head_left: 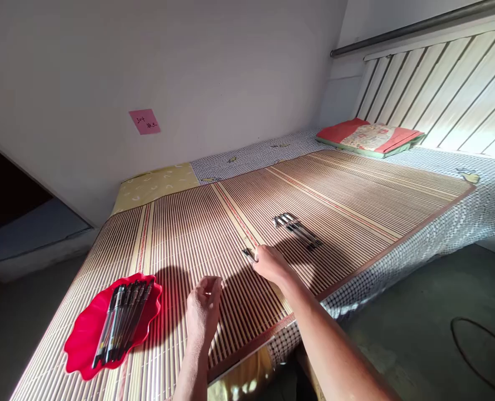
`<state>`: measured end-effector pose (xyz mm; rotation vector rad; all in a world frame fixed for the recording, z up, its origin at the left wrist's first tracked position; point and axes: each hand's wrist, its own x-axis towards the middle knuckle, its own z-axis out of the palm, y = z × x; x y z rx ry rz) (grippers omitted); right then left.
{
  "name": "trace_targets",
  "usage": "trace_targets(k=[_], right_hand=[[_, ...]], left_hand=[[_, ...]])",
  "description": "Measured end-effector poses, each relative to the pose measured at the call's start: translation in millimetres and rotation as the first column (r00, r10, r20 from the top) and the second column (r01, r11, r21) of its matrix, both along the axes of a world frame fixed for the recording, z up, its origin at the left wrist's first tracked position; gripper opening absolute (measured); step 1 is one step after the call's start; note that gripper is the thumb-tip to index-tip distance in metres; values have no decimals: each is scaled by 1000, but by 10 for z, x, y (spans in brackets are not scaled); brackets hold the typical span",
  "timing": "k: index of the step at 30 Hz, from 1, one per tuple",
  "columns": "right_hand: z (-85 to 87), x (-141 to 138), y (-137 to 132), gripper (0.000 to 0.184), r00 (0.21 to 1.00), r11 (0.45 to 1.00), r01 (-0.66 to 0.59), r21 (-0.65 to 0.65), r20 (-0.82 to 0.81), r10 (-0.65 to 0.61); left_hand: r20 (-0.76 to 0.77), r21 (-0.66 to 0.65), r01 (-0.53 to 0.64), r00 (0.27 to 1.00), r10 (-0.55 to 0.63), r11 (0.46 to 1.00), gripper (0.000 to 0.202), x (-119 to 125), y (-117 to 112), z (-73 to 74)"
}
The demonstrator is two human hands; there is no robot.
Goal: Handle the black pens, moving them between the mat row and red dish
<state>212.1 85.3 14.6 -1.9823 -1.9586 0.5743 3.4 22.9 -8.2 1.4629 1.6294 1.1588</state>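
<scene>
My right hand (269,263) is closed around a pen (249,255), whose end pokes out to the left of the fingers, just above the bamboo mat (239,223). My left hand (205,303) hovers over the mat with its fingers curled towards the thumb, and no object shows in them. Several dark pens with clear barrels (298,230) lie side by side on the mat beyond my right hand. To the left, a red scalloped plate (80,334) carries a bundle of several similar pens (124,320), lying lengthwise.
The mat covers a bed with a checked sheet (247,162). A folded red and floral pillow (370,136) lies at the far right, by the white slatted headboard (443,89). A pink note (144,121) is stuck on the wall. A cable (476,334) lies on the floor at right.
</scene>
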Motion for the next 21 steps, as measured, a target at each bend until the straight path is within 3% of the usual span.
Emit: trace_targets(k=[6, 15, 18, 21], right_hand=[[39, -197, -49, 18, 999, 1000, -28, 4, 32, 28], [20, -175, -12, 15, 999, 999, -7, -40, 39, 8], [44, -181, -45, 11, 1000, 999, -25, -25, -15, 25], [119, -273, -127, 3, 982, 991, -129, 47, -135, 134]], left_hand=[[285, -23, 88, 955, -78, 996, 34, 66, 0, -26], [497, -114, 112, 867, -41, 987, 43, 117, 8, 0], [548, -124, 132, 836, -43, 983, 47, 137, 2, -7], [642, -138, 189, 765, -58, 972, 50, 175, -17, 10]])
